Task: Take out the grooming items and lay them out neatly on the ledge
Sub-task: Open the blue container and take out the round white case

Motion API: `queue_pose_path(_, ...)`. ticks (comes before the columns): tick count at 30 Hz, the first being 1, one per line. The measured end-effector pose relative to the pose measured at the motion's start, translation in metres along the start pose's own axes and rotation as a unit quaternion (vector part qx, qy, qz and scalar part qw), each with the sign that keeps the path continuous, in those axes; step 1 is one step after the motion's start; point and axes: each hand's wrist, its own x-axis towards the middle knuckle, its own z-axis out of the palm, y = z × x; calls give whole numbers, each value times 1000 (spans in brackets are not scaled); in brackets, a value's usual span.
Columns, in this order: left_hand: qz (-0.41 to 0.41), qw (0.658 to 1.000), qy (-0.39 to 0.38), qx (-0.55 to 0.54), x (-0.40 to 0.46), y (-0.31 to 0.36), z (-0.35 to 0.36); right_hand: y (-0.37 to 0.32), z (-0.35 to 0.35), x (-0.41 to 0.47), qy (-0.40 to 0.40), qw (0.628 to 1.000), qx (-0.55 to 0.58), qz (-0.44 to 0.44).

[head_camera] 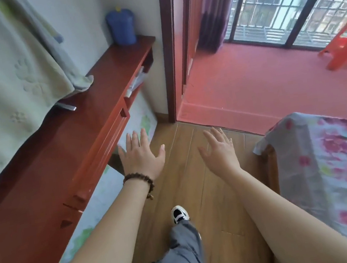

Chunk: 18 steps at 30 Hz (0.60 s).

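While two hands, left hand (141,156) and right hand (219,150), hover empty, one blue bag (121,26) stands.

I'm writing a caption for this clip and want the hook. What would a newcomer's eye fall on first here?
First, the two bare hands spread open over the wooden floor: the left hand, with a beaded bracelet at its wrist, beside the red-brown wooden ledge, and the right hand near the floral-covered bed. Next, the blue pouch standing at the ledge's far end against the wall, and the pale green blanket draped over the ledge.
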Motion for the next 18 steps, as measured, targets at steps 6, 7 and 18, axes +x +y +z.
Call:
queue_pose_path(6,-53,998,10,-25,146,15,-3,-36,-19,169,-25,999,-21,-41)
queue_pose_path(7,-58,998,14,-28,167,17,-6,-43,-22,193,-21,999,-19,-46)
queue_pose_path(18,-121,990,55,-48,349,16,-12,-102,-17,403,-40,992,15,-116)
